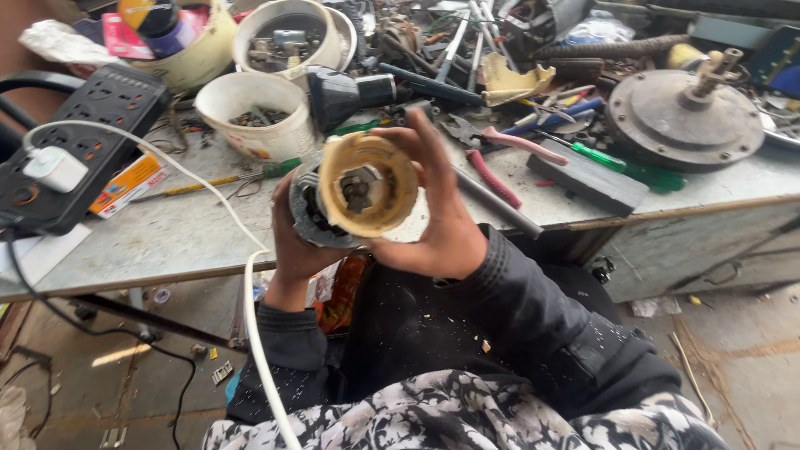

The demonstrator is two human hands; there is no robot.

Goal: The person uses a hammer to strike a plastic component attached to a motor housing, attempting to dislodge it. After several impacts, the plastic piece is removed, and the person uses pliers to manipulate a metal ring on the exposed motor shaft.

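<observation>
Both hands hold a small motor unit (354,196) in front of the workbench edge. Its yellowed plastic end cap faces me, with a dark metal coupling at the centre. Behind the cap sits a grey metal body. My left hand (292,242) cups the grey body from below and from the left. My right hand (437,212) wraps around the cap's right side, fingers reaching over its top. Both sleeves are dark.
The grey workbench (167,242) carries a black power strip (75,133) with a white plug and cable (254,275), white buckets (254,112) of small parts, red-handled pliers (500,158), green screwdrivers (621,167), a round metal housing (683,117) and a black block (587,179).
</observation>
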